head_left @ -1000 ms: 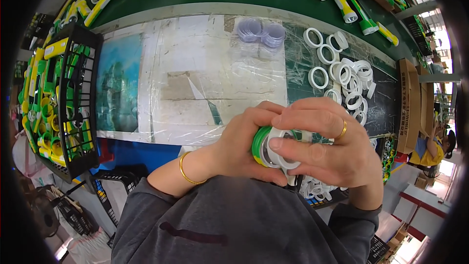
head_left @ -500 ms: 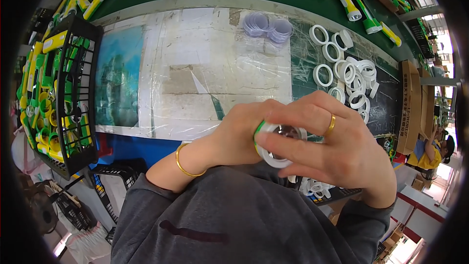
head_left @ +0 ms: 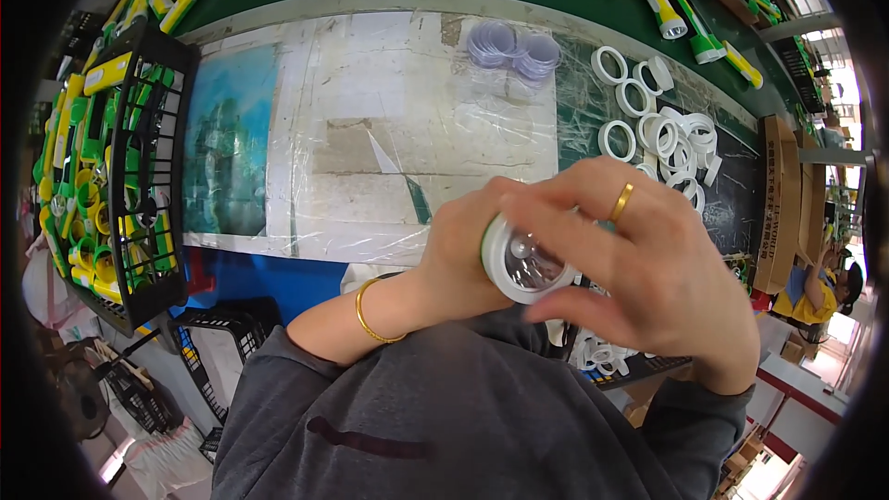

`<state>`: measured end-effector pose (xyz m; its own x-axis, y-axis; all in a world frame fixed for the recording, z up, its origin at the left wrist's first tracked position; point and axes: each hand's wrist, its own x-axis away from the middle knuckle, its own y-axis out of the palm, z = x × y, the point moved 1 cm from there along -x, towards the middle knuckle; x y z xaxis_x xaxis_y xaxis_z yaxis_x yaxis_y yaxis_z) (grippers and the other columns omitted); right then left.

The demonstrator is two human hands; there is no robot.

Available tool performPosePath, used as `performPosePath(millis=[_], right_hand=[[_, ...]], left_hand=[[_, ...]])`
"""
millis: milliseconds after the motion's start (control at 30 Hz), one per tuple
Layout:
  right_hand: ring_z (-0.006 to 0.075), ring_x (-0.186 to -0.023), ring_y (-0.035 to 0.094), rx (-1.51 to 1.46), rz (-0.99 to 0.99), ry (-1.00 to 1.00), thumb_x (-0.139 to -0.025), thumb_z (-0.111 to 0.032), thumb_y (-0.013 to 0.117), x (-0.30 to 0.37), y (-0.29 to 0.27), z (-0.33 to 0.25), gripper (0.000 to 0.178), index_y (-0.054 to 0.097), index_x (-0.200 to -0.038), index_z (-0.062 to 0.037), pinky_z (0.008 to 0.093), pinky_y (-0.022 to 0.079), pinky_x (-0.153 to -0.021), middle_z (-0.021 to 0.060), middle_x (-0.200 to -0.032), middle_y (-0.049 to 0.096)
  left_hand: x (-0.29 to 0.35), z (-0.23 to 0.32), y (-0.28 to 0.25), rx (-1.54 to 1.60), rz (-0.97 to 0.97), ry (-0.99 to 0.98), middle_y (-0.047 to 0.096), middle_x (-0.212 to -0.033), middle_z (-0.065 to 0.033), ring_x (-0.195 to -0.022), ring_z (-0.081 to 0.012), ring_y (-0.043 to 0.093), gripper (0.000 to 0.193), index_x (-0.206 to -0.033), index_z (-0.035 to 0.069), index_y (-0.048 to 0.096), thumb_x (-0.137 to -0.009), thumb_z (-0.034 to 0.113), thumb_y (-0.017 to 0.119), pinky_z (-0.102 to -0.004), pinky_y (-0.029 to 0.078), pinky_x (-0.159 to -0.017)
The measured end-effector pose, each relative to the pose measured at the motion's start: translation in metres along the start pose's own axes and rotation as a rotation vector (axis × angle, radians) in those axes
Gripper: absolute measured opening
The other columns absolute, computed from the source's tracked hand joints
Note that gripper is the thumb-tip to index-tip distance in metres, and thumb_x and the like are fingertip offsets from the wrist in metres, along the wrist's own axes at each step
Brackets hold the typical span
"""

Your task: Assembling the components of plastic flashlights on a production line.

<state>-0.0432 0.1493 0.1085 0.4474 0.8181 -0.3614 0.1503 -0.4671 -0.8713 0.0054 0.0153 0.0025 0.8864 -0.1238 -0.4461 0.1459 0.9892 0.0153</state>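
Above my lap at the table's near edge, a flashlight points its round head up, with a white ring [head_left: 494, 275] around a shiny reflector and a small bulb [head_left: 521, 246]. My left hand [head_left: 460, 245] is closed around its body, of which only a green sliver shows. My right hand [head_left: 639, 264], with a gold band on one finger, spans the white ring: fingertips lie at its far rim, the thumb at its near right. Clear round lenses [head_left: 514, 51] lie in two overlapping stacks at the table's far side. Loose white rings [head_left: 616, 141] are spread to the right.
A black crate [head_left: 148, 176] full of green and yellow flashlight parts stands at the left. Finished-looking flashlights [head_left: 657, 0] line the green surface beyond. A cardboard box [head_left: 778, 204] stands at the right, with a person in yellow [head_left: 815, 296] farther off. More rings [head_left: 602, 352] sit below the table edge.
My right hand's fingers have shifted from across the flashlight's face to its rim, uncovering the reflector and bulb. My left hand still holds the body.
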Motion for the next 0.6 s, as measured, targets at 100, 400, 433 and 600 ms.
performPosePath(millis=[100, 400, 433, 600], right_hand=[[0.0274, -0.061, 0.058, 0.277, -0.115, 0.330, -0.048, -0.066, 0.075, -0.002, -0.004, -0.027, 0.077, 0.059, -0.087, -0.0014, 0.0323, 0.046, -0.054, 0.0092, -0.071, 0.059], [0.0284, -0.064, 0.062, -0.076, -0.089, 0.045, -0.046, -0.042, 0.084, -0.001, -0.008, -0.003, 0.068, 0.059, -0.094, -0.0020, 0.0369, 0.050, -0.058, 0.0102, -0.080, 0.063], [0.0259, -0.061, 0.062, -0.006, -0.096, 0.161, -0.048, -0.040, 0.084, -0.001, -0.004, -0.012, 0.064, 0.059, -0.095, -0.0029, 0.0346, 0.048, -0.053, 0.0088, -0.077, 0.063], [0.0213, -0.055, 0.060, 0.136, -0.105, 0.338, -0.052, -0.043, 0.083, 0.008, -0.002, -0.028, 0.063, 0.059, -0.096, -0.0054, 0.0313, 0.046, -0.047, 0.0047, -0.068, 0.060]], left_hand=[[-0.001, 0.012, -0.001, -0.137, 0.142, -0.106, 0.065, -0.091, -0.0096, -0.076, -0.0261, 0.066, 0.046, -0.100, 0.006, 0.056, -0.063, 0.014, 0.082, -0.0324, 0.051, -0.064], [-0.009, 0.011, -0.004, -0.288, 0.038, -0.052, 0.066, -0.082, -0.0094, -0.072, -0.0261, 0.067, 0.047, -0.101, 0.006, 0.052, -0.065, 0.016, 0.082, -0.0316, 0.052, -0.062], [-0.006, 0.012, -0.004, -0.292, 0.037, -0.056, 0.066, -0.082, -0.0094, -0.072, -0.0261, 0.067, 0.047, -0.101, 0.006, 0.052, -0.065, 0.016, 0.082, -0.0316, 0.052, -0.062], [0.000, 0.011, -0.006, -0.313, 0.042, -0.022, 0.066, -0.085, -0.0102, -0.072, -0.0244, 0.067, 0.048, -0.103, 0.005, 0.054, -0.066, 0.017, 0.082, -0.0308, 0.052, -0.062]])
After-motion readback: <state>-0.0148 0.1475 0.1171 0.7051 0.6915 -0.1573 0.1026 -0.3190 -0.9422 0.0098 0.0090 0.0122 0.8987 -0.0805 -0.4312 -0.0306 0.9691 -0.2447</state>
